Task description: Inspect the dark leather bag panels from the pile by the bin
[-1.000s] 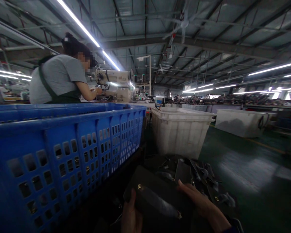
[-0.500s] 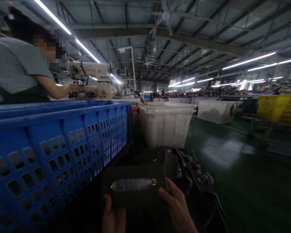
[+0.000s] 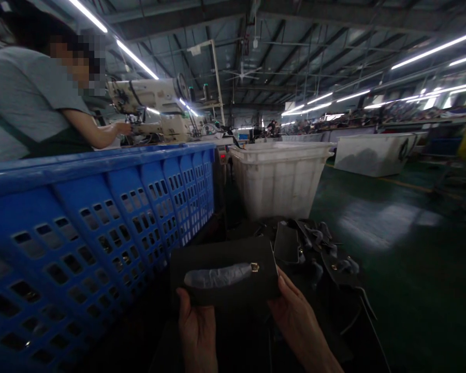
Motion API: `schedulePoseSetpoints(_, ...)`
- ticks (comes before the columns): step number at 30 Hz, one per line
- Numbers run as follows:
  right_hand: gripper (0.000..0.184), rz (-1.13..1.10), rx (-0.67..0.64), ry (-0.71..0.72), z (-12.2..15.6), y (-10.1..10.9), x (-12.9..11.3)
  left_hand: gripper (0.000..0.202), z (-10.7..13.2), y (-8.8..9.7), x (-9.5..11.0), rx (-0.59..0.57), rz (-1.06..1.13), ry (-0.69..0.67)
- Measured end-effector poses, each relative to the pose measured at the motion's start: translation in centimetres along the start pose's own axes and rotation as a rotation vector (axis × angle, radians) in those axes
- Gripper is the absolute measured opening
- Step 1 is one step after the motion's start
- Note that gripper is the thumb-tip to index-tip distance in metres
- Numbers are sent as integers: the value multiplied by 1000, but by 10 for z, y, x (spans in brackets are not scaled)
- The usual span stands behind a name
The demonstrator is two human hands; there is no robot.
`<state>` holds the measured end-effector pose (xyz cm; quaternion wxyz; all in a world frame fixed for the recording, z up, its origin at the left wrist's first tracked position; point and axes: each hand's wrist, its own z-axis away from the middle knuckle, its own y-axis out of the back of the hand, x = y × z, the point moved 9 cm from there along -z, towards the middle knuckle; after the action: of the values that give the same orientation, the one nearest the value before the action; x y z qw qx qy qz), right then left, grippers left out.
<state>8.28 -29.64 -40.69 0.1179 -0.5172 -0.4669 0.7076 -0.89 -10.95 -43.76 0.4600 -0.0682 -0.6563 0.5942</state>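
A dark, flat bag panel (image 3: 225,248) is held up in front of me, tilted slightly. Across its face runs a handle (image 3: 219,276) wrapped in clear film, with a small gold buckle (image 3: 255,267) at the right end. My left hand (image 3: 197,326) grips the lower left edge, thumb on the front and the other fingers mostly hidden. At the lower right edge my right hand (image 3: 299,316) closes on the same panel. Just behind it lies a pile of similar dark pieces (image 3: 286,242) with film-wrapped handles.
On the left stands a tall blue slatted basket (image 3: 101,191). Beyond it a person (image 3: 34,98) works at a sewing machine (image 3: 149,96). A white tub (image 3: 279,176) is straight ahead, another white bin (image 3: 373,154) farther right. Green floor (image 3: 419,269) stretches along the right.
My right thumb has shifted from the panel's front face to its right edge. The panel now tilts up at its right side. My view has turned slightly left and down.
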Motion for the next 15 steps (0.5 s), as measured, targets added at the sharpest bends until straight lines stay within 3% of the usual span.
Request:
schedulePoseSetpoints(7,33,-9,24,-52,10,-6,-2,42,10,-5,6,81,44,21)
schedulePoseSetpoints(15,29,44,-23,-55,18,-16,-5,43,0,9,8,52,9,28)
